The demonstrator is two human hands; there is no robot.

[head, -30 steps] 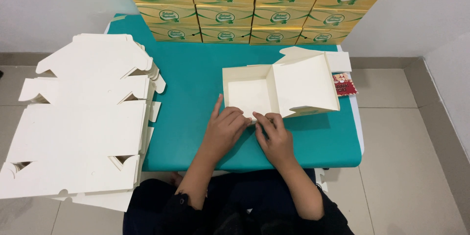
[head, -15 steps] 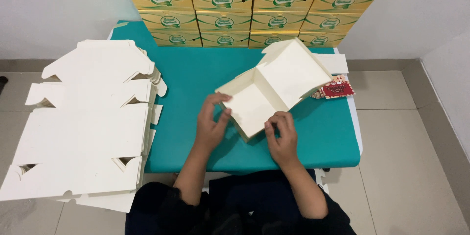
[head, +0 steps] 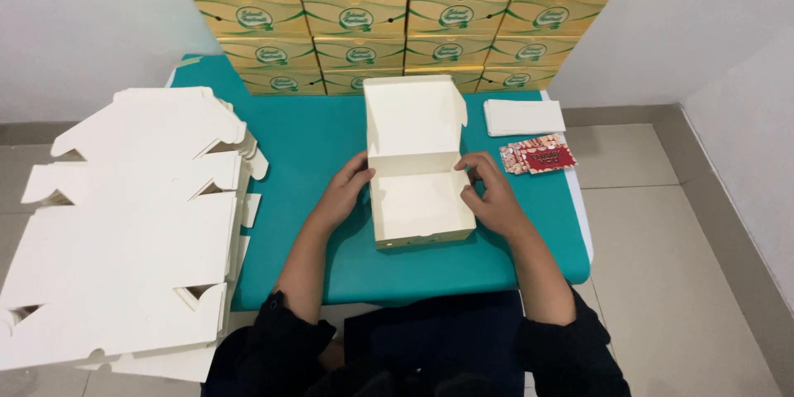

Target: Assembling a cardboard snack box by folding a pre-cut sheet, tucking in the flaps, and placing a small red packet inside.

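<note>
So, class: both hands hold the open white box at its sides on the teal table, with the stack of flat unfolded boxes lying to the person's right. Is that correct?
Not quite. The head view shows the left hand and right hand at the sides of the open white box on the teal table, but the stack of flat unfolded boxes lies to the person's left.

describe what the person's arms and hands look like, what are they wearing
Both hands, left and right, are bare: no gloves, and no rings or watch that I can make out. The forearms are bare too, with black sleeves pushed up near the elbows.
</note>
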